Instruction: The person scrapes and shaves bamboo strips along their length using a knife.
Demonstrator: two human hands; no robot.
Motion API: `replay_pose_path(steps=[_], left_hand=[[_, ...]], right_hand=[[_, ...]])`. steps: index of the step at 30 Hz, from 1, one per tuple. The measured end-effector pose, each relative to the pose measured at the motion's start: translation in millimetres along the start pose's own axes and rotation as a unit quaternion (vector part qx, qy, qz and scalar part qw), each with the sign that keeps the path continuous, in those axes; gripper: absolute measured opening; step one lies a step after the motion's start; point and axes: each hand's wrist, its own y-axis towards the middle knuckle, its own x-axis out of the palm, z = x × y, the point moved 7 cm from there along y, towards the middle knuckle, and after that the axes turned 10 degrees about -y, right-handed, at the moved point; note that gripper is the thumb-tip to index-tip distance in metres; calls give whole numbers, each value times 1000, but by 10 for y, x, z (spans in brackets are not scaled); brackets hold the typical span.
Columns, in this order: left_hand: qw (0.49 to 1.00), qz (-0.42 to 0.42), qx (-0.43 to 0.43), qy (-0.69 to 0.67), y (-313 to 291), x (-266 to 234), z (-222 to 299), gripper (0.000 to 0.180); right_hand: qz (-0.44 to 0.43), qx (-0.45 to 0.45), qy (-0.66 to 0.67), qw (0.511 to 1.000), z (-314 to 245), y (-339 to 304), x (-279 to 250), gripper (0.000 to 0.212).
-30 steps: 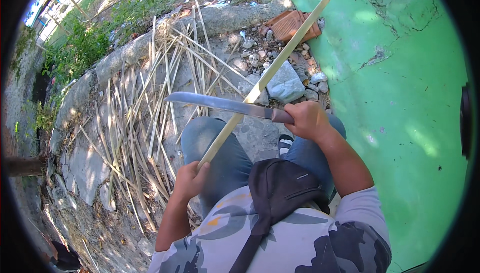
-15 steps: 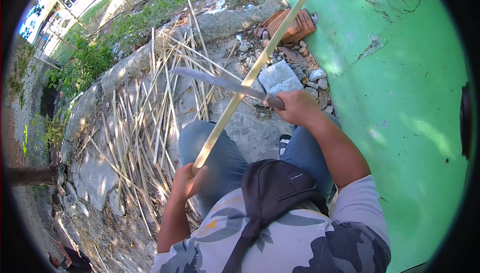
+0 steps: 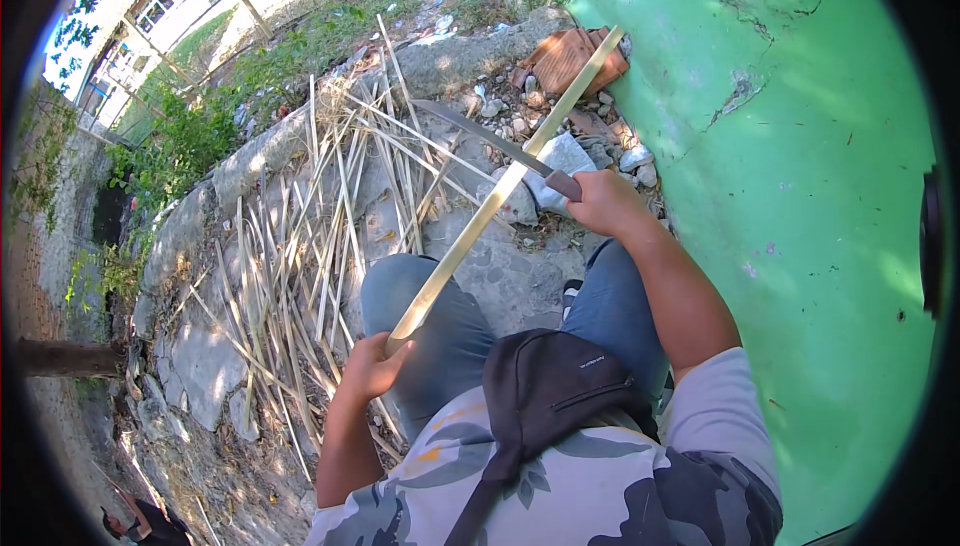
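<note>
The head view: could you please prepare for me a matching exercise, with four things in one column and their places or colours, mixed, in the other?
Things
1. Long knife
2. Long flat strip
3. Bag
4. Tile-like pieces

Places or colours
A. Black, lying against the patterned shirt
B. Gripped near its lower end by the left hand
C. Orange-brown, beside the green surface
D. Gripped by its handle in the right hand

Right pairs: 1-D, 2-B, 3-A, 4-C
</note>
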Motion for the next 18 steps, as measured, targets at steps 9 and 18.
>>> replay_pose_path(steps=[9,18], left_hand=[[997,-48,-11,-67,15,-22,-178,34],[997,-25,-12,-72,4,-32,-242,37]], right_hand=[[-45,-218,-125,967,-818,-264,-30,15],[55,-53,4,997,-329,285,-104,17]])
